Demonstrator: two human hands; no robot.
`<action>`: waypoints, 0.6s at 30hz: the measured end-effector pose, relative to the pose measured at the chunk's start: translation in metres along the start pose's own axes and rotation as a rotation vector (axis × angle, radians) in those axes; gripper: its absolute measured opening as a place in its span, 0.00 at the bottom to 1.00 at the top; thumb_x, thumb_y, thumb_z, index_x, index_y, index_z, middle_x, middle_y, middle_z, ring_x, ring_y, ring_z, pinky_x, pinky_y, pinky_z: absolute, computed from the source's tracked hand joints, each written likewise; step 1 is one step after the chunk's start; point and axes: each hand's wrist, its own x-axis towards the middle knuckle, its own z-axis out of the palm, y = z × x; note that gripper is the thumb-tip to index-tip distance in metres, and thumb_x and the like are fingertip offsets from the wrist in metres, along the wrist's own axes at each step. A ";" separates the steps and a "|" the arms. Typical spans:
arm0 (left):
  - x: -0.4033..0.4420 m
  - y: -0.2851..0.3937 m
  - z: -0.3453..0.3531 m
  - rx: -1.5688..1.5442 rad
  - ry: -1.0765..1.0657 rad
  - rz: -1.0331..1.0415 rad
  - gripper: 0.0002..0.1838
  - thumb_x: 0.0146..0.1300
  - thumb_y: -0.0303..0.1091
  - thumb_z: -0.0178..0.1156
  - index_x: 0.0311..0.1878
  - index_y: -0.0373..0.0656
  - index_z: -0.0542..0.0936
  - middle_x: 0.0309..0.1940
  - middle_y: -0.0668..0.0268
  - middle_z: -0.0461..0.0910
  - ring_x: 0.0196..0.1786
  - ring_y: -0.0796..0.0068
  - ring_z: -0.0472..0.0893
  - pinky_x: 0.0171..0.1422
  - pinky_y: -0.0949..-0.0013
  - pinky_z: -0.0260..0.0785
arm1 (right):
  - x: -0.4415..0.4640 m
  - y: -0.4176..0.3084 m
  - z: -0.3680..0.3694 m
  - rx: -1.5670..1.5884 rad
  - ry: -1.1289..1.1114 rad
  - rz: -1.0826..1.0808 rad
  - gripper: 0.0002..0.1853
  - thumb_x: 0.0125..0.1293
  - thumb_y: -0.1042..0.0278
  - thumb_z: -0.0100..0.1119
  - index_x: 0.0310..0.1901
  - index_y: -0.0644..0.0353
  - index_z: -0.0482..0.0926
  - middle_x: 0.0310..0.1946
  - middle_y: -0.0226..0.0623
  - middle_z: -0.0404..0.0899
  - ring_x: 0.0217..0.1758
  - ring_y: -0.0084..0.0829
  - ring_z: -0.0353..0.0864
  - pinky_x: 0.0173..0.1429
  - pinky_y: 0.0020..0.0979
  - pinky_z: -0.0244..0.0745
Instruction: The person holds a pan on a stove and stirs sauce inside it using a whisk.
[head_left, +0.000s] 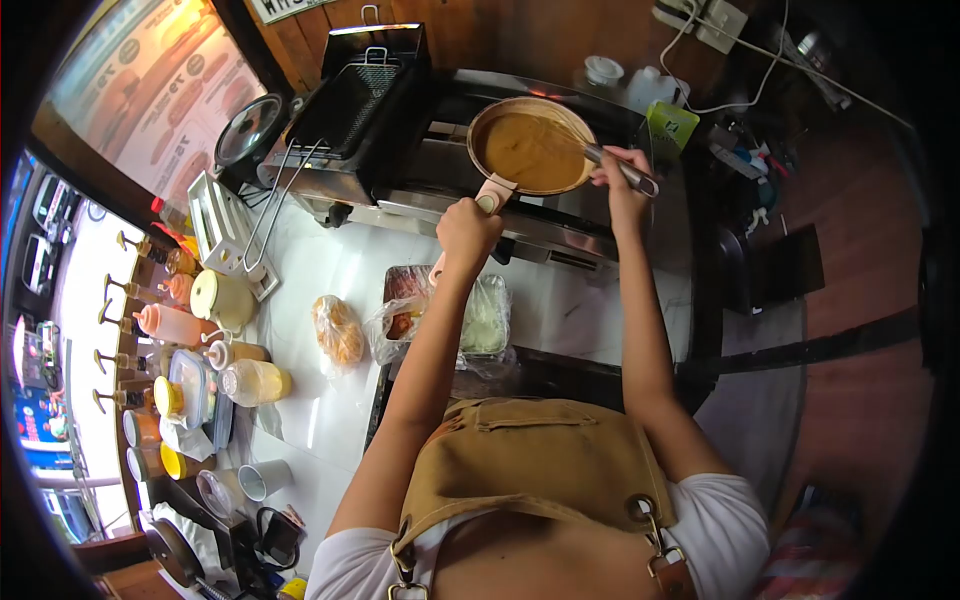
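Pan (497, 110) of brown sauce (515, 145) over the stove (425, 182). Left hand (470, 232) closed round the pan's handle (490, 198); right hand (624, 180) gripping a whisk (642, 182), its wires inside the pan. Trays (486, 315) on the worktop (310, 270).

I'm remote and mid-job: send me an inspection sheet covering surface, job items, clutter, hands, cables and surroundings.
Surface: white counter alongside a dark stove; small spills cannot be judged.
Job items: pan of brown sauce over the stove, whisk dipped in; whether the pan rests or is held up is unclear.
Clutter: pink squeeze bottle among other containers, clear cup, plastic-wrapped food.
Hands: left hand grips the pan handle; right hand holds the whisk.
Cables: white cable looping down from the outlets, beyond the pan.
Surroundings: wooden wall behind the stove, vehicles outside on the left.
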 end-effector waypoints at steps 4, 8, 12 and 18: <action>0.001 0.000 -0.001 0.009 -0.012 0.013 0.12 0.39 0.33 0.54 0.24 0.34 0.78 0.26 0.49 0.77 0.33 0.51 0.77 0.39 0.58 0.69 | -0.002 0.004 0.014 0.104 -0.141 0.094 0.04 0.55 0.77 0.54 0.33 0.67 0.72 0.26 0.40 0.76 0.22 0.23 0.76 0.24 0.21 0.71; -0.001 0.000 -0.002 0.002 0.000 0.023 0.12 0.40 0.33 0.53 0.24 0.34 0.78 0.26 0.49 0.77 0.33 0.51 0.77 0.39 0.57 0.69 | -0.002 -0.017 0.001 0.076 -0.160 0.158 0.04 0.53 0.76 0.53 0.31 0.67 0.73 0.23 0.39 0.76 0.18 0.23 0.76 0.22 0.20 0.70; 0.001 -0.001 0.000 0.007 -0.022 0.010 0.12 0.40 0.33 0.53 0.24 0.34 0.78 0.26 0.48 0.77 0.33 0.50 0.77 0.39 0.57 0.69 | 0.008 -0.018 -0.012 -0.026 0.024 0.014 0.02 0.54 0.77 0.53 0.29 0.65 0.72 0.24 0.38 0.76 0.18 0.22 0.75 0.21 0.19 0.68; 0.000 0.000 -0.001 -0.002 0.002 0.027 0.12 0.40 0.34 0.54 0.24 0.34 0.78 0.26 0.49 0.77 0.33 0.51 0.77 0.38 0.57 0.69 | 0.003 0.006 0.019 0.054 -0.135 -0.010 0.03 0.53 0.80 0.54 0.30 0.66 0.71 0.28 0.39 0.76 0.21 0.22 0.76 0.24 0.20 0.71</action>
